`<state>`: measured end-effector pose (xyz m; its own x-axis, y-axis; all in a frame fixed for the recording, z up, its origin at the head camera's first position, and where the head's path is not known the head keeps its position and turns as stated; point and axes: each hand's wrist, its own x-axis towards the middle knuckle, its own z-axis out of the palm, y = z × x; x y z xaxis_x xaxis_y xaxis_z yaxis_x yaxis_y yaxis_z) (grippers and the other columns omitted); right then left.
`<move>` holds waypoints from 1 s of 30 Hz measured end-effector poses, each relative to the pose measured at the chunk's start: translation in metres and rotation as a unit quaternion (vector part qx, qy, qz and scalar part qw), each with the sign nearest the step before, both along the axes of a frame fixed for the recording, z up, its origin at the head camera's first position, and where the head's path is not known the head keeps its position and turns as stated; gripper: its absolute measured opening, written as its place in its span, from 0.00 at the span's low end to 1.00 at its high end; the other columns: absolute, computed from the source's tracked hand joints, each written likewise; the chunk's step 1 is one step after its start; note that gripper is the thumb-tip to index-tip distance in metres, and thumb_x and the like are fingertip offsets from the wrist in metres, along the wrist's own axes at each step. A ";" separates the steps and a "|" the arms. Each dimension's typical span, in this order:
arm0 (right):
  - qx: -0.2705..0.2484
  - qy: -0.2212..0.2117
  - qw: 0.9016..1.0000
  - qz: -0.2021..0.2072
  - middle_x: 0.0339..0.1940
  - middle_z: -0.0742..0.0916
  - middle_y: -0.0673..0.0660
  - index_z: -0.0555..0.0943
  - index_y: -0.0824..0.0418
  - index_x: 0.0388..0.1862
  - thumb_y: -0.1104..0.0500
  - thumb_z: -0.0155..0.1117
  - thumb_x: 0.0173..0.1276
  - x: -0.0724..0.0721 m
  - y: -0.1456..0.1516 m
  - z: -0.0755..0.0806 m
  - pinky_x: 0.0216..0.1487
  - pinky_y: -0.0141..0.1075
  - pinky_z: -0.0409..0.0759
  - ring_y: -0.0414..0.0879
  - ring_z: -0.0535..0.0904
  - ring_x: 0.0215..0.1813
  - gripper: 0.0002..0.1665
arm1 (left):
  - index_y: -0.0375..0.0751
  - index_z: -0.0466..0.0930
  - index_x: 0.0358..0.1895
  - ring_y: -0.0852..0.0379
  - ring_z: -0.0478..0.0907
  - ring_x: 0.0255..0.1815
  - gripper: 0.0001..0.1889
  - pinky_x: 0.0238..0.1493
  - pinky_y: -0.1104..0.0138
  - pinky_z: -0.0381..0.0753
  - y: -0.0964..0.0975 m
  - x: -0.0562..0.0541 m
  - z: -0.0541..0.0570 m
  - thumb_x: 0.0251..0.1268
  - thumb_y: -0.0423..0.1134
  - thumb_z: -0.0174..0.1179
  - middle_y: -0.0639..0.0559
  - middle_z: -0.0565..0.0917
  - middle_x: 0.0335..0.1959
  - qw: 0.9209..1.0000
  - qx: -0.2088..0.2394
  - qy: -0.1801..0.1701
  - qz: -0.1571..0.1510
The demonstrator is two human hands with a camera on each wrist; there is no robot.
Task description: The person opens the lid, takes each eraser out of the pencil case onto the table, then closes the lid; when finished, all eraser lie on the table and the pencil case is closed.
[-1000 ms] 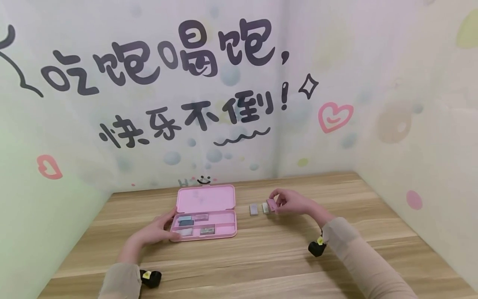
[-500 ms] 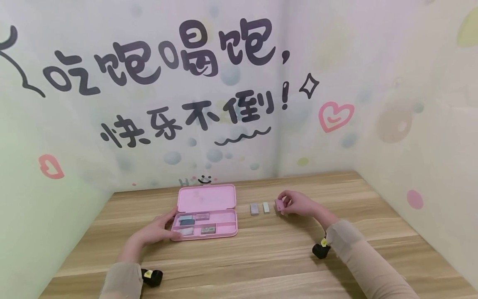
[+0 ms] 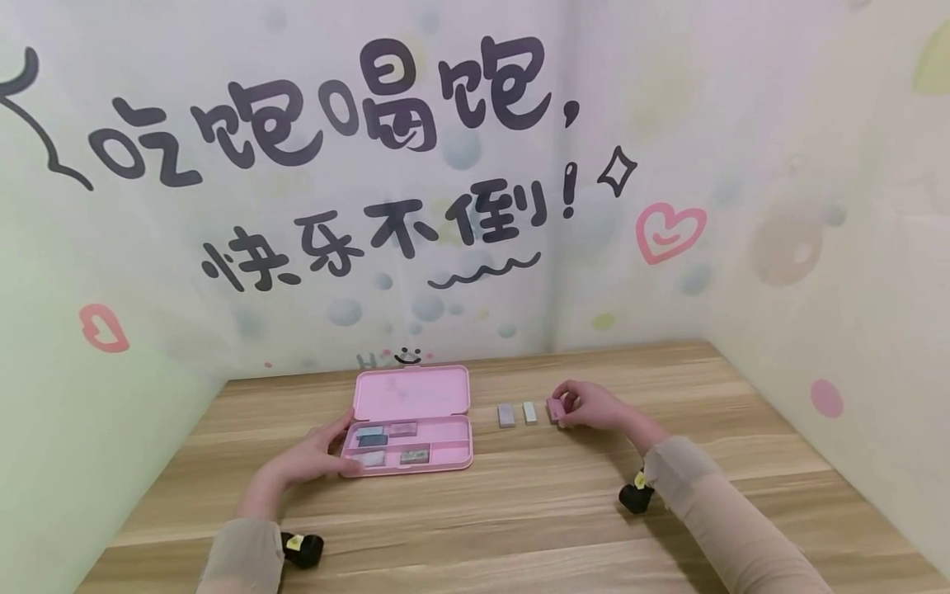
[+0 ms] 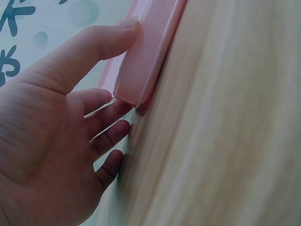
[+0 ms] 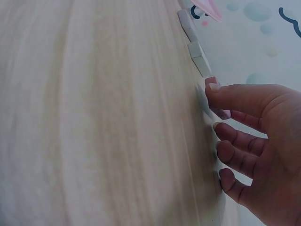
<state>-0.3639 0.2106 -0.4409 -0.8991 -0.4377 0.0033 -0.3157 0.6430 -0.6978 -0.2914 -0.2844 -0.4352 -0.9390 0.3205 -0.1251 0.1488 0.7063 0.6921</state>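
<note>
Head view: the left sleeve (image 3: 241, 554) and right sleeve (image 3: 731, 511) are nearest, each with a black device at the wrist, the left device (image 3: 304, 551) and the right device (image 3: 634, 498). Beyond them, the left hand (image 3: 312, 456) grips the left end of the pink case (image 3: 450, 452), thumb at the front corner, fingers at the side. The case lies open on the desk (image 3: 475, 528). Its front row of compartments contains a whitish block (image 3: 373, 459) and, to the right, a grey patterned block (image 3: 414, 456). Its rear row contains a dark teal block (image 3: 373, 440), a light blue block (image 3: 369, 431) just behind it, and a mauve block (image 3: 403, 429) to the right.

Right of the case, the right hand (image 3: 596, 406) pinches a pink block (image 3: 554, 411) between thumb and fingertips; contact between block and desk cannot be determined. Between this block and the case, a pale block (image 3: 529, 412) and a lilac-grey block (image 3: 505, 415) rest apart on the desk. The lid (image 3: 411, 393) is folded back toward the wall (image 3: 638, 305), which carries black lettering (image 3: 404, 229).
</note>
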 end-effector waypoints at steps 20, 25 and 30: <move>0.026 0.008 1.000 0.000 0.36 0.80 0.55 0.77 0.63 0.51 0.62 0.73 0.57 -0.004 -0.004 -0.004 0.40 0.39 0.75 0.46 0.75 0.37 0.24 | 0.40 0.45 0.78 0.29 0.45 0.72 0.56 0.64 0.34 0.50 0.001 0.001 0.000 0.50 0.54 0.71 0.31 0.50 0.75 1.000 -0.017 0.006 0.002; 0.035 0.014 0.999 0.000 0.36 0.81 0.54 0.77 0.62 0.50 0.62 0.73 0.57 -0.003 -0.006 -0.002 0.41 0.40 0.75 0.46 0.74 0.38 0.23 | 0.40 0.45 0.78 0.29 0.44 0.73 0.56 0.64 0.34 0.49 0.001 0.002 0.001 0.50 0.54 0.71 0.31 0.50 0.75 1.000 -0.018 0.006 0.003; 0.037 0.011 0.999 0.002 0.36 0.80 0.54 0.77 0.63 0.50 0.63 0.73 0.57 -0.003 -0.008 -0.001 0.42 0.40 0.75 0.46 0.74 0.38 0.22 | 0.39 0.45 0.78 0.29 0.44 0.73 0.57 0.64 0.34 0.49 0.001 0.002 0.001 0.50 0.53 0.72 0.31 0.50 0.75 1.000 -0.015 0.007 0.001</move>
<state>-0.3672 0.2029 -0.4421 -0.8975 -0.4410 -0.0093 -0.3332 0.6917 -0.6407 -0.2896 -0.2838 -0.4341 -0.9410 0.3157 -0.1220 0.1569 0.7263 0.6692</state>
